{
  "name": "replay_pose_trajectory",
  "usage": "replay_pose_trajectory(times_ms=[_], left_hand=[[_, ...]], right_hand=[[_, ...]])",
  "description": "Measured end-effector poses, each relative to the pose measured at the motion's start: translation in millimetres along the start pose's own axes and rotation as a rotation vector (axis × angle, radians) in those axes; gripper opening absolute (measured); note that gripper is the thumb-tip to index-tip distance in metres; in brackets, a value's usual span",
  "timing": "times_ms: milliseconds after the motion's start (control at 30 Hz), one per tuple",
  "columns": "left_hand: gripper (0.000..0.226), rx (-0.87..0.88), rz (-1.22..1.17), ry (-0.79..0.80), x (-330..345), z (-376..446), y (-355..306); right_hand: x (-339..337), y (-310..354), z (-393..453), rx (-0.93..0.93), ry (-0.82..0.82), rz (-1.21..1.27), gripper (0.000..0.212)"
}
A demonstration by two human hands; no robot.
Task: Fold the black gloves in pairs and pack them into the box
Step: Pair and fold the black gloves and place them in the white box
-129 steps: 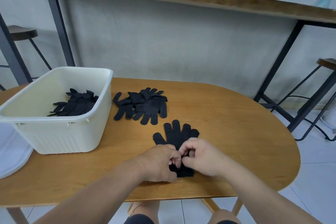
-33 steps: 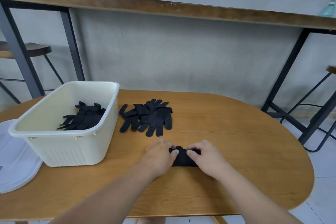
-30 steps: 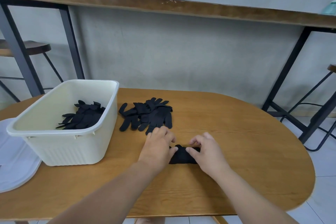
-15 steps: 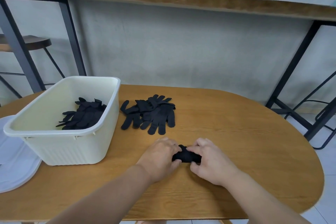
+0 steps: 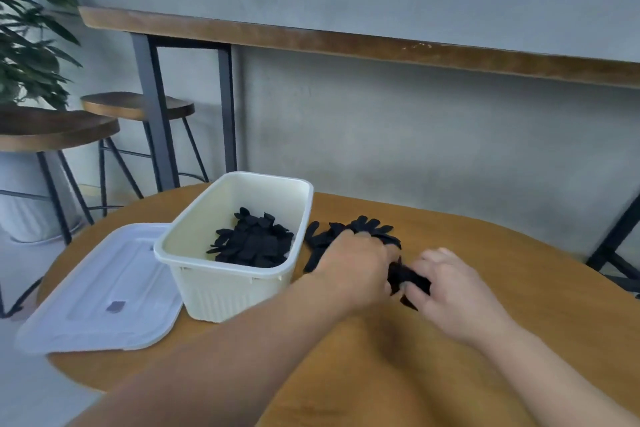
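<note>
Head view: both hands close on a folded black glove pair at the middle of the worktop.

Folded into a small dark bundle, the glove pair (image 5: 407, 279) sits on the wooden worktop (image 5: 519, 274) between the left hand (image 5: 353, 269) and the right hand (image 5: 446, 288), whose fingers curl around its two ends; motion blur hides exactly how tightly each grips. Just beyond the left hand lies a loose pile of unfolded black gloves (image 5: 360, 229), partly covered by that hand. Left of the pile stands the cream plastic box (image 5: 221, 288), with more black gloves (image 5: 251, 243) heaped inside on its floor. Its white lid (image 5: 100, 291) lies flat at the box's left, overhanging the worktop's edge.
</note>
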State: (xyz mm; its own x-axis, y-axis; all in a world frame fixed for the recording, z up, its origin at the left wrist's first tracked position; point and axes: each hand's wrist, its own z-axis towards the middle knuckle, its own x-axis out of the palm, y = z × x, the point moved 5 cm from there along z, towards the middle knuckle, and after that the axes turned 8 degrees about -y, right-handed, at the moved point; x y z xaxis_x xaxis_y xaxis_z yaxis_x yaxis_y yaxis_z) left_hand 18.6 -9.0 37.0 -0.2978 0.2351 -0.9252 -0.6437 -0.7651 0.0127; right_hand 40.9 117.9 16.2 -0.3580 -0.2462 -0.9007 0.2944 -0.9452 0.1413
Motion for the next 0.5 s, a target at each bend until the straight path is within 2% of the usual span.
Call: replay_pose_trajectory(times_ms=[133,200,333,500], left_hand=[[0.022,-0.112,0.006,-0.033,-82.5,-9.1,72.7],[0.023,-0.197,-0.022,0.035,-105.5,-17.5,115.2],[0.022,-0.348,-0.047,0.249,-109.5,-32.0,181.2],[0.032,-0.408,-0.034,0.525,-57.2,-49.4,223.7]], right_hand=[[-35.0,69.4,68.0,-0.100,-0.093,0.115,0.019],[-38.8,104.2,101.3,-0.114,-0.038,0.178,0.021],[-11.4,156.1,157.0,-0.102,0.249,0.237,0.016],[53.1,175.9,186.4,-0.061,0.634,0.165,0.017]])
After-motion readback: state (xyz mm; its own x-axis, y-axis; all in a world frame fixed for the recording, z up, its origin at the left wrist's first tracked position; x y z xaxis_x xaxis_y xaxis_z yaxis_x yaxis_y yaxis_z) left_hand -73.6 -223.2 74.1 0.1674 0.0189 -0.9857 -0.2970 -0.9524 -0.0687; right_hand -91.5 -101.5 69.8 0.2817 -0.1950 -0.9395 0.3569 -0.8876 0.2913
